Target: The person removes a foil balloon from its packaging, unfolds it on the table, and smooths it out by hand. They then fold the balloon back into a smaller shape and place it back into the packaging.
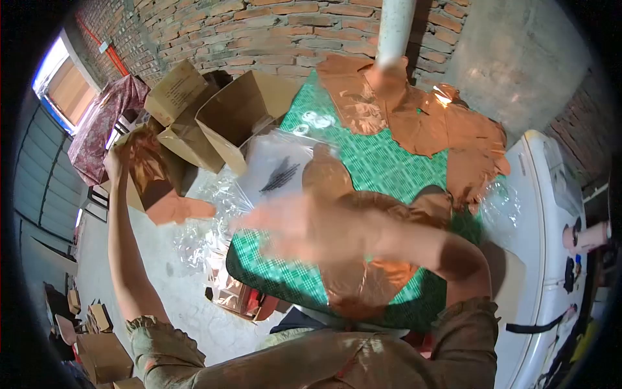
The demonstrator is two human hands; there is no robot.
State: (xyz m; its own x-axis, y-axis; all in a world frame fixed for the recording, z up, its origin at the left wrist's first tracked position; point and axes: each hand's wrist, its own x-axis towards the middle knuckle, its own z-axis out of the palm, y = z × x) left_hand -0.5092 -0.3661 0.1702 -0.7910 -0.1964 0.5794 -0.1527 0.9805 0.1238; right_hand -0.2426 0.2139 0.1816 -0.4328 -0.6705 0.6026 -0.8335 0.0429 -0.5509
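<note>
Left hand: the left hand (pixel 115 161) is at 10 o'clock, at the upper edge of the shiny brown piece (pixel 150 175); whether its grip is clamped on that piece or on the carton rim behind cannot be told.
Right hand: the right hand (pixel 304 227) crosses the middle, fingers toward 9 o'clock; blur hides whether its grip is apart or together. It is nearest the clear bags and the brown pieces (pixel 359 285) beneath.
Brown pieces: spread on the green bench (pixel 402 159) from 12 through 2 o'clock, and again at 6 o'clock; some have a glossy look, like film.
Clear bags: a flat stack of clear bags (pixel 272 162) with dark print lies at 11 o'clock on the bench.
Cartons: an open carton (pixel 227 117) stands at 11 o'clock, beside a smaller box (pixel 175 92).
Floor: crumpled plastic (pixel 206 241) lies at 9 o'clock.
Progress: seemingly part-way; one piece is off the bench, several lie unboxed, and the cartons' contents cannot be judged.
</note>
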